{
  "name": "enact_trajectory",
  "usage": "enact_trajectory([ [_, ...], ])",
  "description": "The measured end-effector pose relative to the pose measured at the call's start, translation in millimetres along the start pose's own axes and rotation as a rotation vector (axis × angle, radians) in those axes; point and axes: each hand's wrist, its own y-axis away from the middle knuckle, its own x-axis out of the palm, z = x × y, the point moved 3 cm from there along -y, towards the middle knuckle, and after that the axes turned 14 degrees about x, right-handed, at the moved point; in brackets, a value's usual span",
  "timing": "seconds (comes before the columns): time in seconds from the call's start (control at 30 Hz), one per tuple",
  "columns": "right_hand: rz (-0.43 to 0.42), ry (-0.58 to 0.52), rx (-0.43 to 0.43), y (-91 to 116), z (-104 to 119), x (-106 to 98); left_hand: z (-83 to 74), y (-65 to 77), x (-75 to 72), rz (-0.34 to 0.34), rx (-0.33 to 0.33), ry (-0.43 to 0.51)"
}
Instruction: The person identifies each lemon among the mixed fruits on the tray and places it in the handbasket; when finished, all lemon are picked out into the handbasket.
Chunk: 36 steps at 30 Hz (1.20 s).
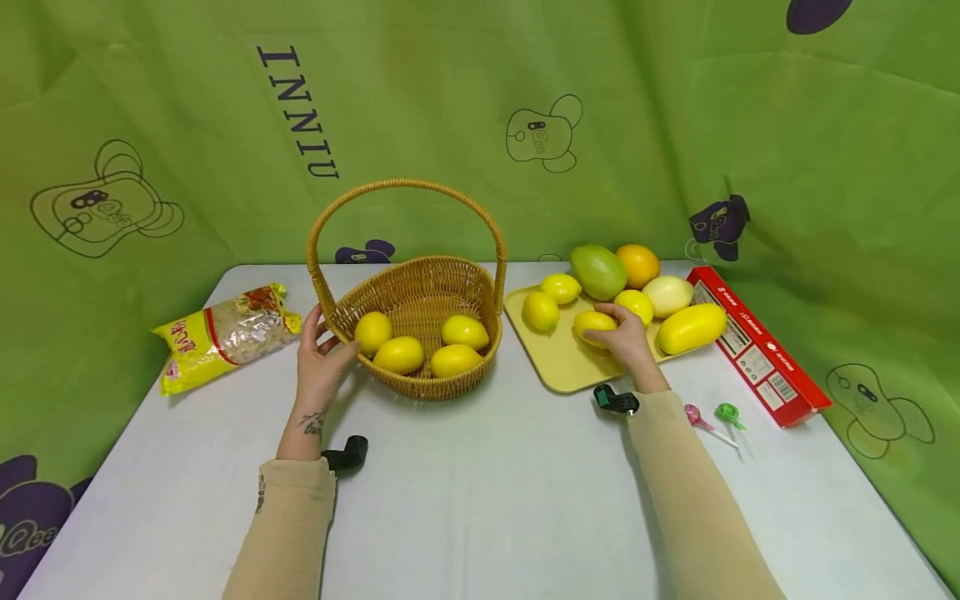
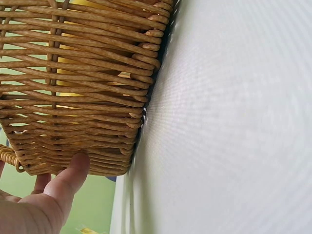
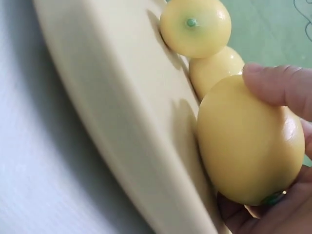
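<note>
On the right, my right hand [image 1: 626, 337] pinches a smooth yellow lemon [image 3: 248, 141] at the pale yellow tray [image 1: 558, 371]. Its thumb lies on one side of the fruit, other fingers beneath; whether the lemon touches the tray I cannot tell. My left hand [image 1: 321, 367] holds the left end of the wicker basket [image 1: 420, 385], thumb [image 2: 73, 180] against the woven outer wall, the other fingers partly hidden behind it. Several yellow lemons [image 1: 399, 356] lie inside the basket. More yellow lemons [image 1: 540, 311] sit on the tray.
A green mango-like fruit [image 1: 597, 272], an orange [image 1: 638, 266], a pale fruit [image 1: 669, 297] and a long yellow fruit [image 1: 693, 328] crowd the tray's right side. Beyond them lies a red box [image 1: 757, 350]. Two lollipops [image 1: 727, 414] lie nearer; a yellow bag [image 1: 228, 337] is at left.
</note>
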Motion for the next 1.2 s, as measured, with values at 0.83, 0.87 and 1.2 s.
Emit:
enact_trajectory([
  [0.83, 0.257, -0.249, -0.284, 75, 82, 59, 7.9, -1.5, 0.3, -0.015, 0.014, -0.014],
  [0.87, 0.278, -0.251, -0.294, 78, 86, 66, 7.7, -1.5, 0.4, -0.015, 0.015, -0.014],
  [1.2, 0.396, -0.124, -0.275, 89, 118, 134, 8.3, -2.6, 0.3, -0.019, 0.015, -0.007],
])
